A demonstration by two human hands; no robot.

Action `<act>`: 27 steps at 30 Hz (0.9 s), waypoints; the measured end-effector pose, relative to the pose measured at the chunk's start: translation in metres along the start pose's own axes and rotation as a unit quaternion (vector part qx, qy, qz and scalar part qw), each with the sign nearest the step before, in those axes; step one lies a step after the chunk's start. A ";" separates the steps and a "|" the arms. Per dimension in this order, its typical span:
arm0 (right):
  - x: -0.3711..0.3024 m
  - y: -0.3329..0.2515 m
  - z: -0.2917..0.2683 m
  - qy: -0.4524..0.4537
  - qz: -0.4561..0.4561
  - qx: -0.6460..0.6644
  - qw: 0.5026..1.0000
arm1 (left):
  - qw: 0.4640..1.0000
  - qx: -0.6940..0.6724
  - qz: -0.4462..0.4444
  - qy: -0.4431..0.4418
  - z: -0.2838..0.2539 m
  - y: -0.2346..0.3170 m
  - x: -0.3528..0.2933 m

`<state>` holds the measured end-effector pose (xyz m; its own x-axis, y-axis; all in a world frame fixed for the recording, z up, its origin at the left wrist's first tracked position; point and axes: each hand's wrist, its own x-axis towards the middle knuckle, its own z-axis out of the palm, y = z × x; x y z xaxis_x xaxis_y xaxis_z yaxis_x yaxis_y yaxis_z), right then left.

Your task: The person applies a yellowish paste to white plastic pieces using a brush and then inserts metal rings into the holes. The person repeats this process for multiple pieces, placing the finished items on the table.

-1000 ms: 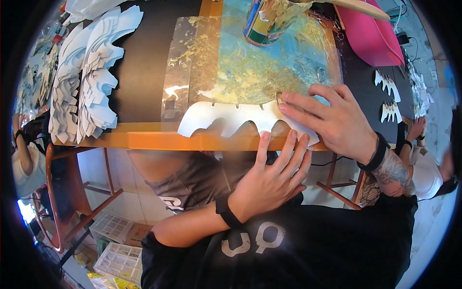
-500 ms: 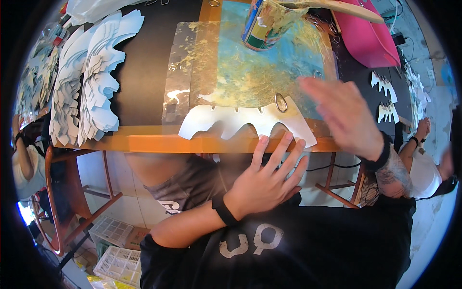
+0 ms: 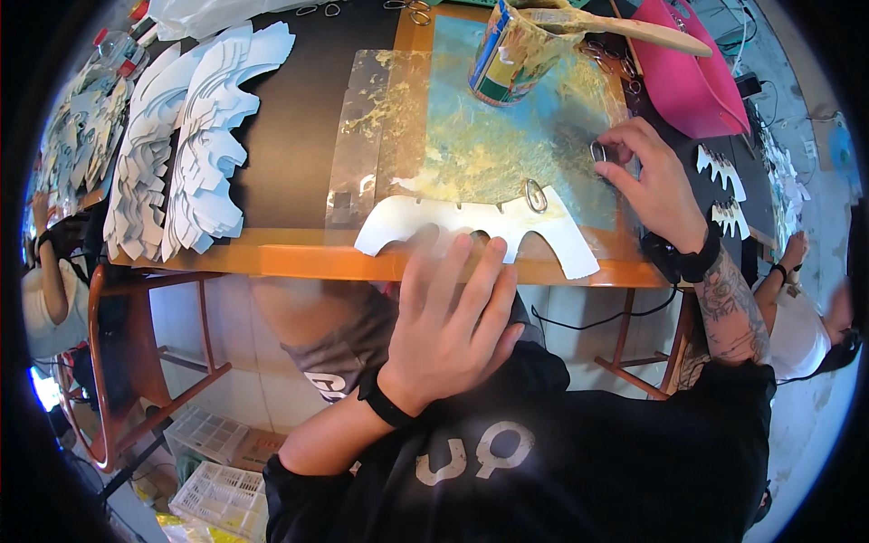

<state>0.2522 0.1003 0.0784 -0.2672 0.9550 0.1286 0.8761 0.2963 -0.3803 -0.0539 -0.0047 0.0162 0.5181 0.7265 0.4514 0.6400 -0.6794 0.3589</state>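
Note:
A white scalloped sheet piece (image 3: pixel 561 240) lies along the table's front edge, with small notches along its upper side. An oval metal ring (image 3: pixel 536 196) rests on its upper right part. My left hand (image 3: pixel 448 326) is open, its slightly blurred fingers spread over the piece's lower edge; whether the fingertips press on it I cannot tell. Farther right, my right hand (image 3: pixel 654 185) pinches another metal ring (image 3: pixel 597 152) between thumb and fingers, above the smeared blue sheet (image 3: pixel 489 136).
A glue-crusted can (image 3: pixel 511 68) stands at the back, a wooden-handled brush (image 3: pixel 634 34) across its top. Beside it are loose rings (image 3: pixel 611 59) and a pink basket (image 3: pixel 692 77). Stacked white pieces (image 3: pixel 204 154) lie left; smaller ones (image 3: pixel 721 172) lie right. Other people sit at both sides.
My left hand has shifted left along the piece. My right hand, blurred with fingers stretched out before, has moved right and now pinches a ring. The whole view has shifted slightly.

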 end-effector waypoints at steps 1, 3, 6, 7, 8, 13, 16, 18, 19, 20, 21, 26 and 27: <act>0.002 -0.003 -0.001 -0.002 -0.009 0.011 1.000 | 1.000 0.004 0.003 -0.007 0.000 0.000 0.000; 0.003 -0.008 0.000 -0.002 -0.021 0.015 1.000 | 1.000 0.008 0.005 -0.019 0.001 0.000 -0.002; 0.002 -0.016 0.000 -0.002 -0.031 0.000 1.000 | 0.999 0.011 0.007 -0.029 0.002 0.001 -0.003; 0.006 -0.021 -0.003 -0.004 -0.034 0.000 0.999 | 0.999 0.014 0.009 -0.032 0.002 0.002 -0.001; 0.010 -0.026 -0.007 -0.006 -0.037 0.001 0.999 | 0.999 0.017 0.011 -0.035 0.002 0.002 -0.001; 0.036 -0.068 -0.005 -0.092 -0.200 0.092 0.971 | 0.999 0.012 0.006 -0.047 0.007 0.003 -0.005; 0.044 -0.080 0.001 -0.160 -0.247 0.091 0.951 | 0.999 0.009 0.002 -0.044 0.007 0.004 -0.007; 0.050 -0.083 0.005 -0.191 -0.272 0.070 0.940 | 0.999 0.008 0.002 -0.040 0.008 0.004 -0.009; 0.052 -0.083 0.010 -0.189 -0.282 0.051 0.939 | 0.999 0.008 0.002 -0.038 0.010 0.004 -0.009; 0.053 -0.082 0.015 -0.187 -0.290 0.032 0.938 | 0.999 0.007 0.002 -0.036 0.011 0.004 -0.009; 0.053 -0.082 0.020 -0.185 -0.300 0.014 0.936 | 0.999 0.009 0.002 -0.035 0.012 0.003 -0.010; 0.038 -0.074 0.017 -0.096 -0.331 -0.035 0.938 | 0.999 0.023 -0.009 -0.030 0.013 0.002 -0.017; 0.030 -0.073 0.011 -0.095 -0.331 -0.056 0.937 | 0.999 0.025 -0.008 -0.026 0.012 0.002 -0.017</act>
<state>0.1752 0.1077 0.0996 -0.8243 0.5504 0.1331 0.5270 0.8316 -0.1750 -0.0549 -0.0171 -0.0011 0.5364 0.7421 0.4018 0.6749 -0.6631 0.3238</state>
